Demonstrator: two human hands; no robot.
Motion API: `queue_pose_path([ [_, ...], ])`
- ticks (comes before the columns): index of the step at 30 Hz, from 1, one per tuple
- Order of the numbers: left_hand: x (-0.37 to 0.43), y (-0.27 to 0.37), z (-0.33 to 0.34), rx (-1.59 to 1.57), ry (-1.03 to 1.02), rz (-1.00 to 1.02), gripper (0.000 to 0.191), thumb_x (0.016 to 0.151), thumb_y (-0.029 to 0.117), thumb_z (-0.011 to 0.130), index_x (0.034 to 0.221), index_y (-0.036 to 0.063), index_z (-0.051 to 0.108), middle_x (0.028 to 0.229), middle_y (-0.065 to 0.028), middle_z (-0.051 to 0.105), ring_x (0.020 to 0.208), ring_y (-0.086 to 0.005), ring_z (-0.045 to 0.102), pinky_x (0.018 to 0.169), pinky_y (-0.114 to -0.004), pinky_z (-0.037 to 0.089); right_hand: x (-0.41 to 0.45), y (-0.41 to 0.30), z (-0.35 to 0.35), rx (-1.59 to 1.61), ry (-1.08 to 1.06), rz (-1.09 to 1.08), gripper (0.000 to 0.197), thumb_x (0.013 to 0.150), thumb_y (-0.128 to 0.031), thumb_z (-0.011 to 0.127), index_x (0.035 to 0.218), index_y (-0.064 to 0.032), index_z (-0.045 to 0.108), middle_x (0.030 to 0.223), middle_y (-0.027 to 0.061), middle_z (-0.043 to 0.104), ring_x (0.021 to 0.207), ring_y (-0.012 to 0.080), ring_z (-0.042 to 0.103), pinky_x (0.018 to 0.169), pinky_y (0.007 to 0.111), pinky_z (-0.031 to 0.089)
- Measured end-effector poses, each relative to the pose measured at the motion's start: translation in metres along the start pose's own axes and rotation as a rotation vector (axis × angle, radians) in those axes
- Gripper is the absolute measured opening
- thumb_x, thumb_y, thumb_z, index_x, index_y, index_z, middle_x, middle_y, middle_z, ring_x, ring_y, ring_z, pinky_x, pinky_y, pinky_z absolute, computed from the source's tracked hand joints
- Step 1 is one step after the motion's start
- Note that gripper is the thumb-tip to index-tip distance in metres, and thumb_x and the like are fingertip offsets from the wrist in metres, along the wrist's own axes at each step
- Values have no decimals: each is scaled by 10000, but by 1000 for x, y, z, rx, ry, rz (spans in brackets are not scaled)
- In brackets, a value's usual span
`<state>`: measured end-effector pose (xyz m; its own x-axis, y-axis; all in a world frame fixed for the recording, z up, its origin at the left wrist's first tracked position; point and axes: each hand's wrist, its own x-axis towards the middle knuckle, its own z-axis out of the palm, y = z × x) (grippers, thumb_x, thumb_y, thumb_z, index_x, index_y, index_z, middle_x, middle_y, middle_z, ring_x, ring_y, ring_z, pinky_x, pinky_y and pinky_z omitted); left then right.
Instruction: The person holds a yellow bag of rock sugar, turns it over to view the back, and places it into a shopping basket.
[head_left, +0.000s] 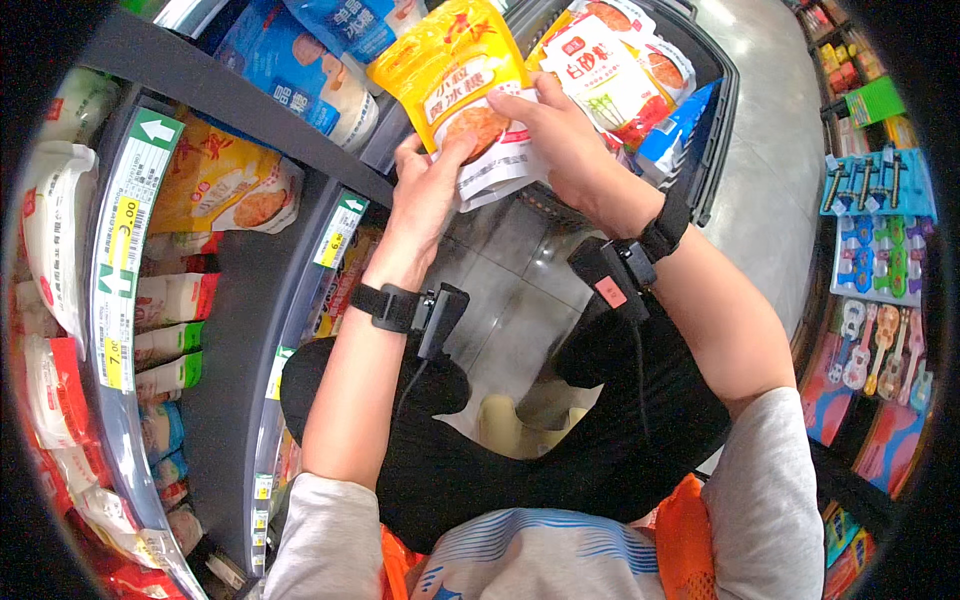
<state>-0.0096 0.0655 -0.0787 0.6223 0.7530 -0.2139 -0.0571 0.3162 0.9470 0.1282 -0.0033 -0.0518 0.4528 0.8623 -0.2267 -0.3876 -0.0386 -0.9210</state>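
Both hands grip one yellow and white bag of rock sugar (480, 90), held up in front of me with its printed face showing. My left hand (431, 176) pinches its lower left edge, the thumb lying on the front. From the right side, my right hand (562, 142) holds it with the thumb across the picture of the sugar. Just beyond, a dark plastic crate (720, 150) contains several sugar bags, among them a white and red bag (600, 79) and a blue package (675, 131). Each wrist wears a black strap with a small device.
On the left, store shelves with a price-tag rail (120, 247) carry bagged goods, including another yellow bag (232, 180) and blue bags (300, 82). Toys (874, 247) hang along a display on the right. A tiled floor (517, 300) shows between my knees.
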Motion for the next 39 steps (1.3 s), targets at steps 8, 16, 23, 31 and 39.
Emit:
queue_pose_path([
  [8, -30, 16, -2, -301, -145, -48, 757, 928, 655, 483, 1418, 83, 405, 1254, -98, 584, 1128, -229, 585, 968, -395, 467, -40, -27, 22, -378, -196, -170, 424, 922, -408, 628, 1087, -18, 650, 1067, 87, 662, 988, 158, 590, 908, 303, 452],
  [16, -51, 36, -5, -629, -192, 44, 872, 892, 750, 410, 1454, 84, 381, 1412, -142, 504, 1211, -298, 564, 1022, -450, 471, -49, -31, 13, -399, -96, -180, 465, 881, -339, 695, 1197, -12, 599, 1085, 93, 651, 1009, 142, 590, 857, 283, 480],
  [23, -64, 57, -3, -691, -225, 48, 947, 867, 798, 367, 1485, 81, 327, 1439, -148, 473, 1245, -290, 540, 1035, -435, 465, -46, -23, 15, 79, -272, 185, 649, 878, -395, 714, 1299, 39, 478, 1159, 134, 649, 1014, 175, 662, 879, 298, 541],
  [31, -48, 58, -13, -625, -242, -215, 765, 944, 644, 454, 1402, 33, 439, 1331, -157, 574, 1124, -271, 629, 967, -405, 522, -70, 9, 41, 483, -84, 393, 563, 917, -449, 608, 1288, -31, 545, 1203, 107, 664, 1017, 208, 677, 922, 340, 531],
  [39, -43, 44, -22, -745, -273, -247, 747, 940, 655, 451, 1380, 51, 464, 1302, -140, 592, 1123, -246, 628, 956, -385, 528, -48, 27, 34, 376, -126, 444, 570, 909, -460, 615, 1280, -32, 553, 1205, 123, 660, 1030, 213, 669, 936, 346, 523],
])
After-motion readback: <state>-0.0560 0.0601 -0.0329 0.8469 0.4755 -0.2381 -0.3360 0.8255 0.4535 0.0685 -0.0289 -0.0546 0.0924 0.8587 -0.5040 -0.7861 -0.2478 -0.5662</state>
